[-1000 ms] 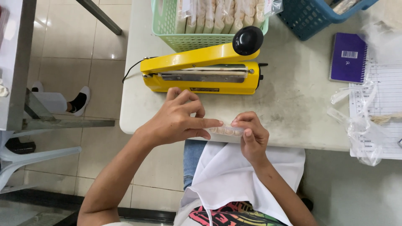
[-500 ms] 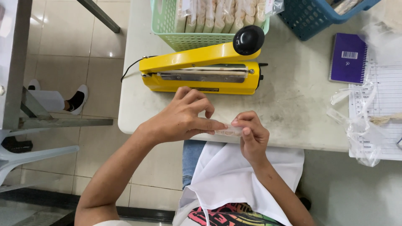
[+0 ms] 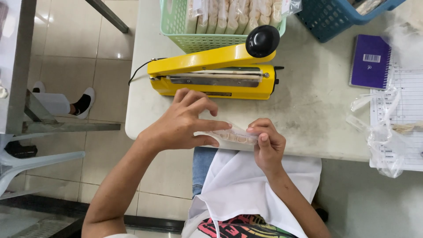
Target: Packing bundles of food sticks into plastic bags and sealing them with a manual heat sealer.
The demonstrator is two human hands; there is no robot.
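While both hands pinch the clear bag (image 3: 233, 135) at the table (image 3: 308, 114) edge, long axis left-right, left hand (image 3: 185, 123) w/ fingers closed on one end, right hand (image 3: 266, 143) on the other, sealer (image 3: 213, 72) just beyond, contents prob. biscuits.

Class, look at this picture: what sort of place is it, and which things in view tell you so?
Probably a small food-packing workstation. A yellow heat sealer with a black knob sits on the worn white table, beside a green plastic basket of bagged snacks; both hands hold a clear filled packet.

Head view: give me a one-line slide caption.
Both hands, left and right, hold a clear snack packet before a yellow impulse sealer.
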